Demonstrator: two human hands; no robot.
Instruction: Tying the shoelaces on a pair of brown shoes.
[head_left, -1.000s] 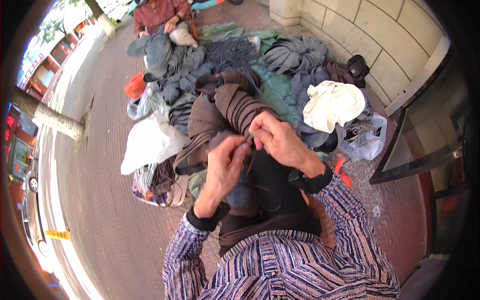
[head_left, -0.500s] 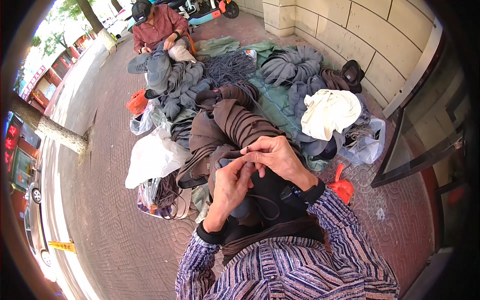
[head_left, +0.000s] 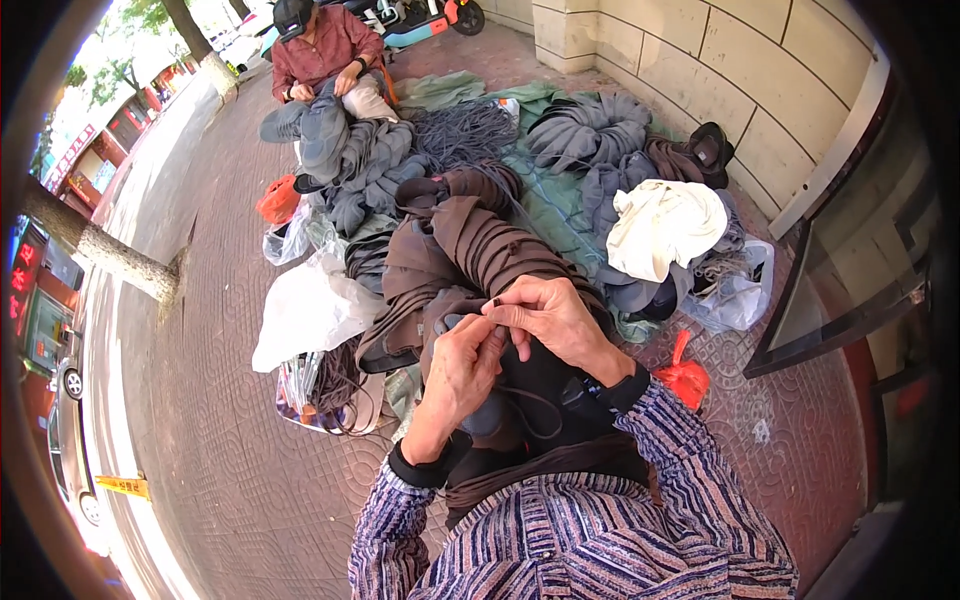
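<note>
Bearing red writing, a sign [head_left: 20, 280] glows afar; left hand [head_left: 458, 375] and right hand [head_left: 553, 320] pinch a dark cord [head_left: 559, 414] looping below.

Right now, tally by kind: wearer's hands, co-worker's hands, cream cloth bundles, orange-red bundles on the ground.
Wearer's left hand and right hand: 2
Co-worker's hands: 2
Cream cloth bundle: 1
Orange-red bundles: 2
Total: 7

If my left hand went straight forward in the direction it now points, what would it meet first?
Probably the right hand, whose fingers lie just ahead of the left hand; depth is hard to judge, so they may be touching.
</note>
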